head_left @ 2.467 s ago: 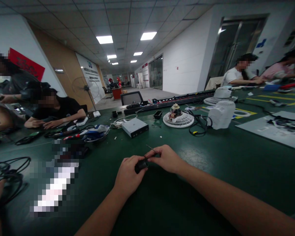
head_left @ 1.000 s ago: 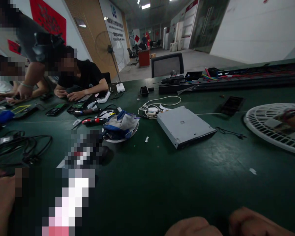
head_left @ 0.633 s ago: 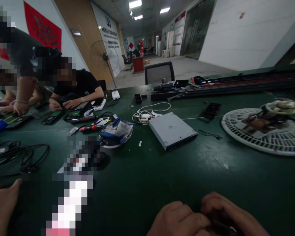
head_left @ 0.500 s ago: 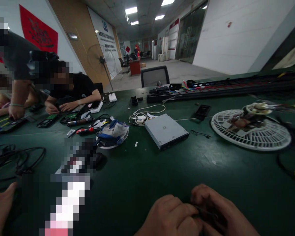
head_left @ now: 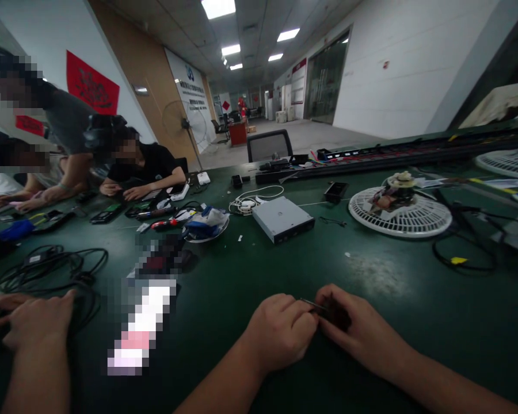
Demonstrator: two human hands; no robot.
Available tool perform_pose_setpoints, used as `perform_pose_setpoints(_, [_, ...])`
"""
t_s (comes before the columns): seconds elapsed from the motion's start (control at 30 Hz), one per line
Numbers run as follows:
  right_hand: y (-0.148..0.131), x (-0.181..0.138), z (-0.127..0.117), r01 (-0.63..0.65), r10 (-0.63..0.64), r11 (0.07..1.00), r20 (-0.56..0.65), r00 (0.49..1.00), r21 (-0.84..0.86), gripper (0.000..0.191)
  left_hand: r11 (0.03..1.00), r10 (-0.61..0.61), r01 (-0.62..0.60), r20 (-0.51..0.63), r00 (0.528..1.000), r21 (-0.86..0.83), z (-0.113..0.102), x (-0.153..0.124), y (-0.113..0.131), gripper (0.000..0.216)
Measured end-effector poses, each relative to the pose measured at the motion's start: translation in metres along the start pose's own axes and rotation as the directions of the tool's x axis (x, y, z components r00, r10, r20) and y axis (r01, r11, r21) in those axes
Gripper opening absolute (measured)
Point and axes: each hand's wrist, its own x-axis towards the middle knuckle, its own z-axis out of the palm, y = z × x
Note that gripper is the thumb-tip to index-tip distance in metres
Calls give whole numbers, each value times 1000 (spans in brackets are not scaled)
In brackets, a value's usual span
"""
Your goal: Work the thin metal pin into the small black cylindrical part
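Note:
Above the near part of the green table, my left hand (head_left: pixel 280 328) and my right hand (head_left: pixel 362 328) meet, fingers curled towards each other. Between their fingertips is a thin dark piece (head_left: pixel 315 306), narrow and slightly shiny at its edge. Both hands pinch it, and its kind is too small and too covered to tell. Beyond my hands lies a grey disc drive (head_left: pixel 282 215) with a black front, apart from them.
A white fan grille (head_left: pixel 399 224) with a motor lies at right, near black cables (head_left: pixel 479 267). Another person's hands (head_left: pixel 38 322) are at left beside coiled cables (head_left: pixel 82 270). Further back are a bowl with a blue cloth (head_left: pixel 207 223) and a long black rack (head_left: pixel 371 158).
The view has tilted up and shifted left, so more of my forearms and the fan show. My hands still pinch the thin piece, now seen higher in the picture.

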Motion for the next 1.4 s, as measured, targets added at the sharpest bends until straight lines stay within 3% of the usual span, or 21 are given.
perform_pose_setpoints(0.13, [-5,-3,-1,8,-8,1000,6,1000,-8,18,993,-43,43,-1,999,-112,3,-8,-1,10])
perform_pose_setpoints(0.3, [3,6,-12,14,-6,978,-40,999,206,26,925,-302,283,-37,953,-252,6,-8,-6,20])
perform_pose_setpoints(0.37, [10,14,-19,-51,52,948,6,999,313,24,850,-460,442,4,888,-286,5,-6,-9,21])
perform_pose_setpoints(0.47, [19,23,-28,-130,83,932,150,985,340,29,692,-670,654,64,739,-305,5,-2,-14,21])
perform_pose_setpoints(0.53, [23,23,-30,-38,7,965,120,993,260,33,586,-758,751,123,641,-305,5,0,-17,22])
perform_pose_setpoints(0.63, [25,17,-28,155,-155,988,33,987,5,33,496,-801,801,178,571,-335,5,1,-20,25])
perform_pose_setpoints(0.7, [27,14,-27,229,-234,965,-27,972,-131,36,500,-800,799,175,574,-334,4,1,-21,25])
perform_pose_setpoints(0.83, [31,15,-28,245,-278,925,-79,957,-291,30,547,-784,781,144,604,-301,2,-2,-22,26])
perform_pose_setpoints(0.93, [31,17,-30,262,-300,925,-104,948,-276,25,608,-747,742,110,655,-283,0,-3,-22,28])
perform_pose_setpoints(1.17, [22,15,-25,331,-385,891,-132,913,-310,21,805,-539,537,69,840,-252,0,-7,-21,30])
perform_pose_setpoints(1.4, [18,10,-22,361,-420,876,-137,897,-320,20,859,-466,466,55,883,-214,-1,-6,-21,31])
